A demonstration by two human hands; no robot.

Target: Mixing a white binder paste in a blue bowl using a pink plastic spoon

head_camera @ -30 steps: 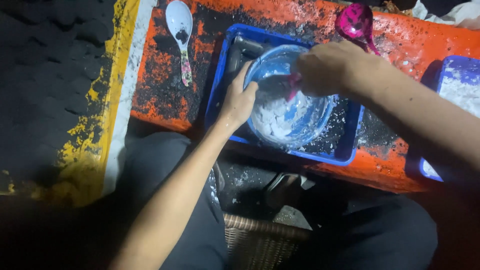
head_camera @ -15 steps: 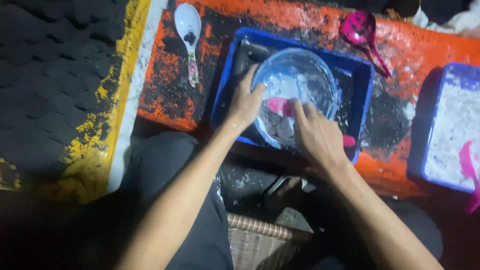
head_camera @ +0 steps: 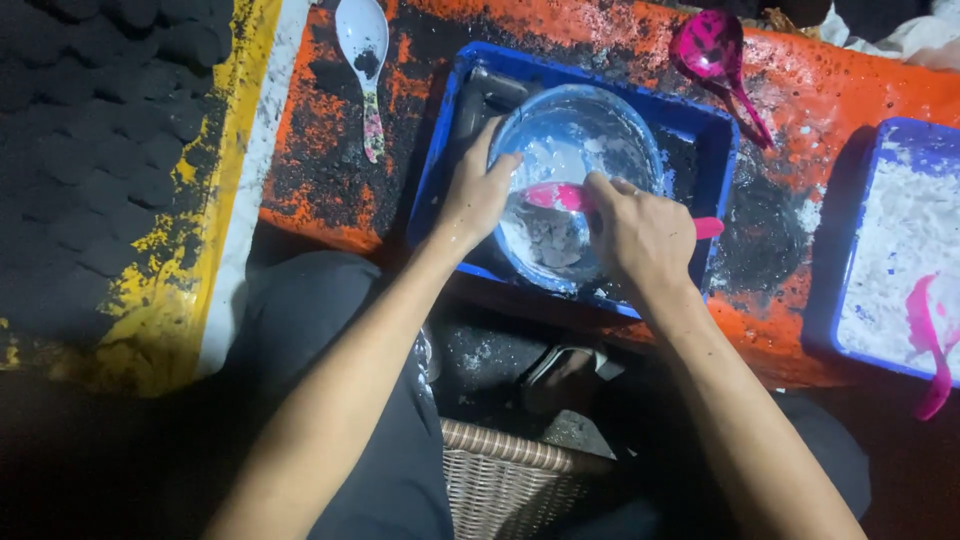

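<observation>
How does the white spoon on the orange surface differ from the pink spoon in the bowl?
The white spoon lies free on the orange surface, untouched; the pink spoon is gripped by the right hand inside the bowl, which the left hand steadies. The white spoon carries a dark speck; the pink spoon sits in white powder. Both look plastic.

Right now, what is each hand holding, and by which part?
The left hand grips the blue bowl by its near-left rim. The right hand holds the pink spoon by its handle, scoop down in the bowl.

arms: bare, no sleeves | left hand [head_camera: 475, 200], right hand [head_camera: 640, 235]: ungloved | legs: dark trousers [head_camera: 330, 330]
</observation>
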